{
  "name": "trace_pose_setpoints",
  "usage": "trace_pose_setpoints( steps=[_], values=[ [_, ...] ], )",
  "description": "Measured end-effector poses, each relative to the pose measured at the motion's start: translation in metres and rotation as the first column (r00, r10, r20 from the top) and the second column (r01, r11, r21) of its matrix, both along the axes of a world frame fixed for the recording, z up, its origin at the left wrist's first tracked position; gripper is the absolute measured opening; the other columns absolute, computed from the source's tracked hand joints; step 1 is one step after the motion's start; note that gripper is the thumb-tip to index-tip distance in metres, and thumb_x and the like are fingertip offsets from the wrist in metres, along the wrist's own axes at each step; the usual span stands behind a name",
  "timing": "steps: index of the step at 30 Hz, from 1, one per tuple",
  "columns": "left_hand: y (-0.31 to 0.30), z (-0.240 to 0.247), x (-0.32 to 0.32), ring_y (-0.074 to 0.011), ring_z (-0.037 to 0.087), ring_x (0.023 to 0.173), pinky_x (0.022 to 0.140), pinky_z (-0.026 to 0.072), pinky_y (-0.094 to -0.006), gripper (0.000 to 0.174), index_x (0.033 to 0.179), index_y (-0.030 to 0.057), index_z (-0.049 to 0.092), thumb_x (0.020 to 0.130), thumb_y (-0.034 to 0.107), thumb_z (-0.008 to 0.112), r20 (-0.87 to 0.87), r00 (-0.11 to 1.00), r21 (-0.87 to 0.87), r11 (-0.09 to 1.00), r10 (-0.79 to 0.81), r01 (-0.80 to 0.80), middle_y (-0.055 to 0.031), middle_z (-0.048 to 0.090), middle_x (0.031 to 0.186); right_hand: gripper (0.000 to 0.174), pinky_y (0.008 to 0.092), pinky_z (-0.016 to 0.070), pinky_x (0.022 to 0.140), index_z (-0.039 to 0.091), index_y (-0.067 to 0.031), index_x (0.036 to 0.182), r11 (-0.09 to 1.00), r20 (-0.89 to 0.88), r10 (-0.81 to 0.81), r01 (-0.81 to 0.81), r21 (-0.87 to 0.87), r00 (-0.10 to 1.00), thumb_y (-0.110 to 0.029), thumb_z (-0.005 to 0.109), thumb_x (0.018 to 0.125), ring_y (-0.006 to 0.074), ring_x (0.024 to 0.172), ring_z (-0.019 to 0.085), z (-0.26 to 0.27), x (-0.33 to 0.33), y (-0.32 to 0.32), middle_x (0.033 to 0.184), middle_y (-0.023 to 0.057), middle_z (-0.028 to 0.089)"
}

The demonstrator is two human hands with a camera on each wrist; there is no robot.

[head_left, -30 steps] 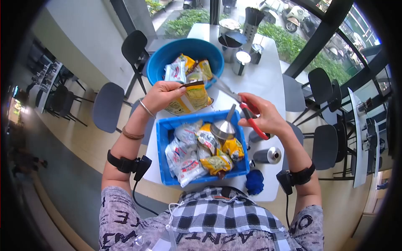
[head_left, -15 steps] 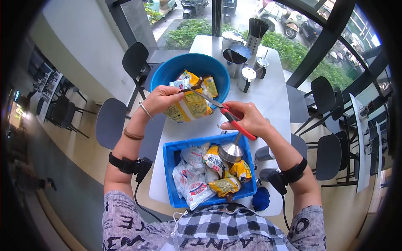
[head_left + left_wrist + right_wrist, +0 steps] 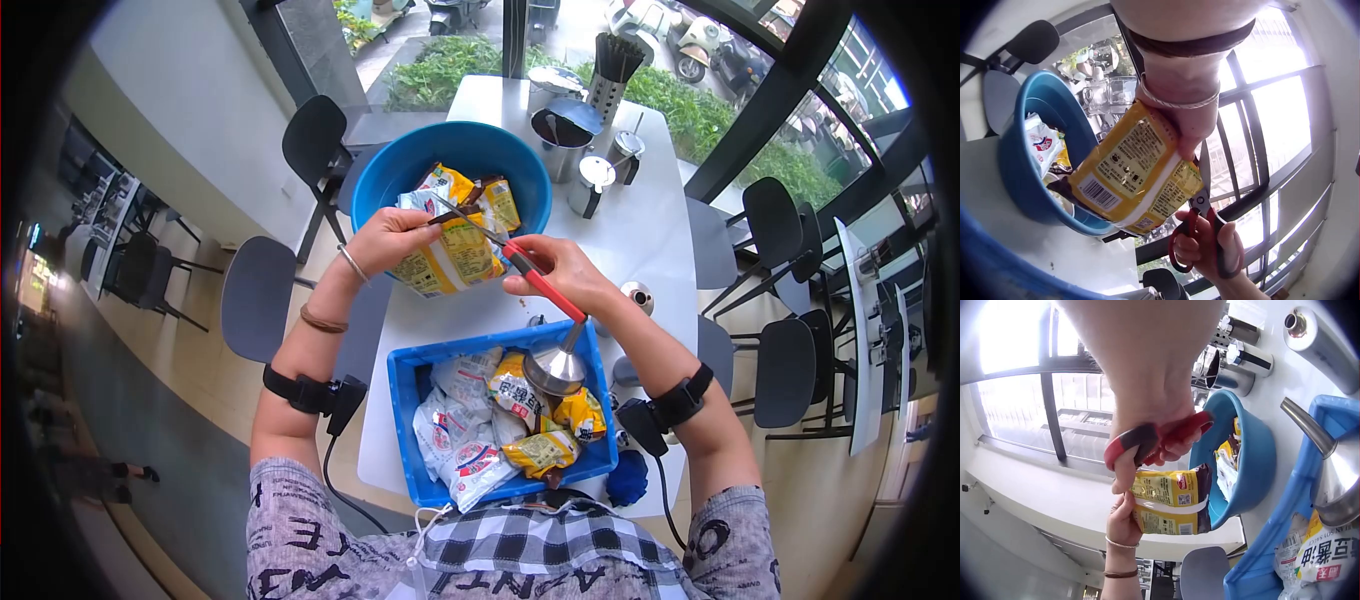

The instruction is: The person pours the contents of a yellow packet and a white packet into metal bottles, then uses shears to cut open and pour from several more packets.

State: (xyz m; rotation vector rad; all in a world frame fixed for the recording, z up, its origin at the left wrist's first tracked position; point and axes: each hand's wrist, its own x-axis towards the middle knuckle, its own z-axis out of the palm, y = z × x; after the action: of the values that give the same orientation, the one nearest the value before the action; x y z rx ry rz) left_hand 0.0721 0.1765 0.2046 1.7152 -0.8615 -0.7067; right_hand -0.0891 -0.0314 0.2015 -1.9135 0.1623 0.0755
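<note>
You have a white table (image 3: 650,230) in front of you. The round tub (image 3: 450,145) is by its left edge, past the box, with yellow and white packs inside. The blue box (image 3: 401,420) is by the near edge, and it has crumpled white and yellow bags in it.

The yellow pouch (image 3: 445,262) is up in the air, by the near rim of the tub. Your left hand (image 3: 392,238) pinches it at its dark top edge. If that pinch is loose, the pouch could swing or slip when the top is open, and what is in it could spill on the table.

Your right hand (image 3: 572,270) holds the scissors (image 3: 548,285) by the red handles. The blades lie along the pouch's top edge, close to your left thumb. I can't tell if they have cut it yet. The worst thing here would be a nipped thumb, if the blades close while it sits so near.

The funnel (image 3: 555,370) sits on the bags in the box with its spout up. Your right arm could knock it over if it drops low.
</note>
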Motion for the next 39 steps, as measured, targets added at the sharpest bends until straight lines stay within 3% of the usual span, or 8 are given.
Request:
trace_pose_setpoints(
  steps=[11,13,18,25,29,31,35,39],
  values=[
    [0.018,-0.007,0.003,-0.0041,0.050,0.066,0.060,0.0441,-0.0215,0.019,0.087,-0.0020,0.064,0.082,0.015,0.058,0.127,0.985,0.053,0.990,0.120,-0.127,0.0014,0.060,0.072,0.065,0.0220,0.0439,0.046,0.056,0.0013,0.106,0.960,-0.324,0.003,0.088,0.266,0.946,-0.051,0.066,0.069,0.0102,0.053,0.052,-0.027,0.031,-0.004,0.061,0.0019,0.052],
    [0.021,-0.006,0.001,-0.0066,0.054,0.063,0.057,0.0445,-0.0222,0.016,0.087,0.0000,0.065,0.081,0.013,0.059,0.180,0.974,0.036,0.989,0.134,-0.143,-0.0033,0.062,0.070,0.065,0.0238,0.0459,0.048,0.059,0.0019,0.093,0.995,-0.317,-0.066,0.037,-0.097,0.946,-0.057,0.063,0.067,0.0126,0.052,0.055,-0.035,0.031,-0.005,0.059,0.0039,0.054],
    [0.022,0.025,-0.032,-0.0186,0.060,0.057,0.050,0.0453,-0.0258,0.011,0.077,0.0054,0.065,0.078,0.013,0.058,0.867,0.488,0.039,0.963,0.100,-0.266,-0.0087,0.063,0.071,0.048,0.0353,0.0486,0.060,0.062,-0.0051,0.075,0.818,-0.158,-0.042,-0.057,-0.573,0.987,-0.051,0.069,0.061,0.0269,0.068,0.063,-0.045,-0.035,0.044,0.069,0.0133,0.063],
    [0.021,0.051,-0.060,-0.0235,0.056,0.050,0.043,0.0418,-0.0303,0.022,0.064,0.0066,0.061,0.078,0.024,0.056,0.968,0.231,0.187,0.886,-0.094,-0.424,-0.0061,0.060,0.063,0.046,0.0370,0.0496,0.064,0.049,0.0011,0.102,0.767,0.155,0.076,0.041,-0.640,0.985,-0.024,0.066,0.068,0.0290,0.077,0.061,-0.128,-0.073,0.119,0.084,0.0156,0.059],
    [0.018,0.045,-0.076,-0.0202,0.055,0.046,0.043,0.0422,-0.0301,0.024,0.061,0.0042,0.062,0.075,0.024,0.057,0.839,0.533,0.110,0.923,0.113,-0.368,-0.0068,0.058,0.054,0.048,0.0356,0.0491,0.066,0.046,0.0007,0.113,0.510,-0.094,0.163,-0.166,-0.844,0.982,-0.018,0.061,0.072,0.0259,0.078,0.061,-0.101,-0.064,0.115,0.084,0.0134,0.060],
    [0.016,0.038,-0.084,-0.0122,0.052,0.043,0.041,0.0390,-0.0258,0.024,0.061,0.0010,0.061,0.076,0.020,0.058,0.375,0.877,0.013,0.945,0.300,-0.328,-0.0039,0.056,0.050,0.050,0.0373,0.0482,0.064,0.043,-0.0012,0.120,0.557,-0.304,0.146,-0.332,-0.761,0.941,-0.011,0.054,0.072,0.0268,0.083,0.060,-0.084,-0.065,0.110,0.090,0.0174,0.059],
    [-0.001,0.063,-0.150,-0.0063,0.050,0.045,0.040,0.0366,-0.0190,0.023,0.066,0.0001,0.062,0.079,0.019,0.058,-0.144,0.904,-0.030,0.912,0.402,-0.410,-0.0020,0.056,0.054,0.095,0.0404,0.0377,0.091,0.021,0.0035,0.130,0.883,0.289,-0.009,0.143,-0.446,0.957,-0.034,0.075,0.062,0.0361,0.113,0.042,-0.050,-0.129,0.080,0.125,0.0231,0.040],
    [-0.027,0.062,-0.213,-0.0095,0.052,0.046,0.046,0.0409,-0.0192,0.024,0.072,-0.0001,0.061,0.081,0.021,0.057,-0.315,0.912,-0.080,0.950,0.263,-0.302,-0.0064,0.059,0.059,0.099,0.0403,0.0251,0.101,0.019,0.0003,0.133,0.946,0.552,-0.191,0.302,-0.118,0.812,-0.027,0.078,0.059,0.0357,0.124,0.028,-0.009,-0.185,0.062,0.134,0.0202,0.030]
  ],
)
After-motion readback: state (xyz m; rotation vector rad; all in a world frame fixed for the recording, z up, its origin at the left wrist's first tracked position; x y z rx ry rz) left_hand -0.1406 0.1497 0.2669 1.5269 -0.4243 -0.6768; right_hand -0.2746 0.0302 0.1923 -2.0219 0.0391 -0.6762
